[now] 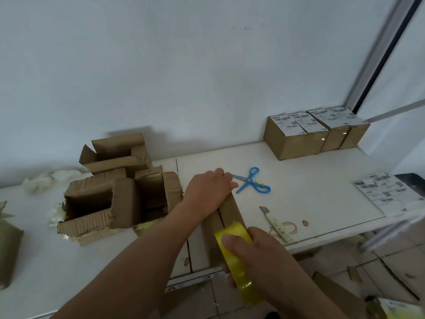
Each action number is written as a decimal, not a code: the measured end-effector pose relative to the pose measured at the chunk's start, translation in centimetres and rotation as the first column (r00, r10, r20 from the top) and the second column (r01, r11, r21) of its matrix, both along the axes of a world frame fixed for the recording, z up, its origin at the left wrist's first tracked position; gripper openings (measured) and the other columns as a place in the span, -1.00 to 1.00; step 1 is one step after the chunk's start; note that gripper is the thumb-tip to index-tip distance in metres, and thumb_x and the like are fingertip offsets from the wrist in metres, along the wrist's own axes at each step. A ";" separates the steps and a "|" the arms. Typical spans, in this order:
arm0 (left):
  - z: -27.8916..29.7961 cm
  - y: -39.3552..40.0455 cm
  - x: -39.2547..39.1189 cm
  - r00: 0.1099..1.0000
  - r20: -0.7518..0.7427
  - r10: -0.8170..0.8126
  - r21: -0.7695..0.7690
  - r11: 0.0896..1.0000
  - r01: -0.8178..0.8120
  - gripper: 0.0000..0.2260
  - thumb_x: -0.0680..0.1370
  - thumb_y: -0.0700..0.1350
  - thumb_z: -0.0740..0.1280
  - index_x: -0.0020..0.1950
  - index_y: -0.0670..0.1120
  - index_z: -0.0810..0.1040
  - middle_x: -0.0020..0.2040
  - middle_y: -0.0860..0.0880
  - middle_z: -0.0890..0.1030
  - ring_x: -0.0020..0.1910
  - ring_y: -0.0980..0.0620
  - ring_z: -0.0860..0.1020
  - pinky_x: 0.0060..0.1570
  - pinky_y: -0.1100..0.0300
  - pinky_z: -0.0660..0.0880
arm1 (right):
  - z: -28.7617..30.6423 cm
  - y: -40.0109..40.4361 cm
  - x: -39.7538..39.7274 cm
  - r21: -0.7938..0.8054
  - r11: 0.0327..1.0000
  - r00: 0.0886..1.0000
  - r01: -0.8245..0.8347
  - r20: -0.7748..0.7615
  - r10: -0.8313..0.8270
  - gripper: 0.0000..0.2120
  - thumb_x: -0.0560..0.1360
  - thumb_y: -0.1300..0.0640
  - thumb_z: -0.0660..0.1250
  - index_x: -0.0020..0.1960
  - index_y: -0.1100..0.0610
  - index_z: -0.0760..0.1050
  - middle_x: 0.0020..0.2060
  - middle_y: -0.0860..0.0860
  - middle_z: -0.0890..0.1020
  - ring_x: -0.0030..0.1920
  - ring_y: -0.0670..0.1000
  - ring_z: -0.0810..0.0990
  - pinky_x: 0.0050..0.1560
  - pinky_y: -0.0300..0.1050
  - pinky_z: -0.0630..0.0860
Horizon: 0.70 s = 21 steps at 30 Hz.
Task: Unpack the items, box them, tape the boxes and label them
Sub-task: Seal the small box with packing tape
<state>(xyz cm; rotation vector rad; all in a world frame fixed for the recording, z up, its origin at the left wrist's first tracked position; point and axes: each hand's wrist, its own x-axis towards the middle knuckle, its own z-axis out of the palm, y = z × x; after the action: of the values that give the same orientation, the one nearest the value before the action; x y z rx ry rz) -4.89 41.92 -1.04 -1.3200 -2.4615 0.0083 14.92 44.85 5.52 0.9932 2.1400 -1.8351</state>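
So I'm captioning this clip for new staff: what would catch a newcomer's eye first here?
The yellow tape roll held in the right hand at the table's near edge, over a closed cardboard box that the left hand presses flat. Then the blue scissors just beyond, and the labelled boxes stacked at the far right by the wall.

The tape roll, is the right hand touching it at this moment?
Touching. The head view shows the right hand wrapped over the yellow tape roll, thumb pressed on its top face, with fingertips showing under its left edge.
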 end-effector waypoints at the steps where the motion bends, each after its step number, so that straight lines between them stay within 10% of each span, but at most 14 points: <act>1: 0.1 -0.1 0.1 0.998 0.057 0.031 -0.029 0.999 -0.029 -0.64 0.67 0.16 0.05 0.06 -0.07 0.49 -0.04 -0.03 0.51 -0.11 -0.04 0.56 -0.27 0.11 0.35 | 0.1 -0.1 0.0 -0.001 1.000 1.000 -0.006 -0.001 0.006 -0.44 0.17 -0.37 0.30 -0.02 0.01 0.50 -0.06 0.09 0.65 -0.01 0.17 0.64 0.13 0.21 0.57; 10: 1.0 -1.9 2.5 0.954 0.265 0.143 -0.057 0.990 -0.132 -0.45 0.60 0.32 0.00 0.18 -0.09 0.48 0.09 -0.06 0.48 0.06 -0.03 0.43 0.06 0.09 0.40 | -0.8 0.3 0.8 -0.023 1.000 0.998 0.007 -0.058 -0.009 -0.67 0.46 -0.26 0.31 0.00 0.00 0.49 -0.04 0.08 0.65 0.00 0.16 0.65 0.12 0.19 0.58; 15: 0.4 -2.4 3.8 0.971 0.169 0.166 -0.135 0.980 -0.144 -0.35 0.56 0.39 -0.08 0.32 -0.09 0.37 0.21 -0.09 0.42 0.16 -0.08 0.38 0.16 0.04 0.33 | -1.7 -0.5 1.7 -0.036 0.999 0.999 -0.028 -0.021 0.027 -0.51 0.25 -0.34 0.30 0.00 -0.01 0.50 -0.03 0.07 0.64 0.01 0.14 0.64 0.15 0.20 0.56; 21: 0.2 -2.4 3.7 0.979 0.128 0.162 -0.153 0.978 -0.142 -0.35 0.56 0.39 -0.09 0.31 -0.09 0.37 0.21 -0.08 0.42 0.16 -0.08 0.38 0.15 0.04 0.33 | -3.3 -0.4 2.1 0.006 0.999 0.999 -0.042 0.023 0.042 -0.72 0.51 -0.17 0.24 0.07 0.00 0.46 -0.02 0.00 0.58 0.00 0.02 0.59 0.01 0.00 0.57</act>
<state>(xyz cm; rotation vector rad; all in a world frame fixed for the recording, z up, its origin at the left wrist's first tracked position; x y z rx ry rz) -1.16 39.48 -0.84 -1.2221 -2.7210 0.1377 17.02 44.43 2.21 0.9581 2.1381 -1.7904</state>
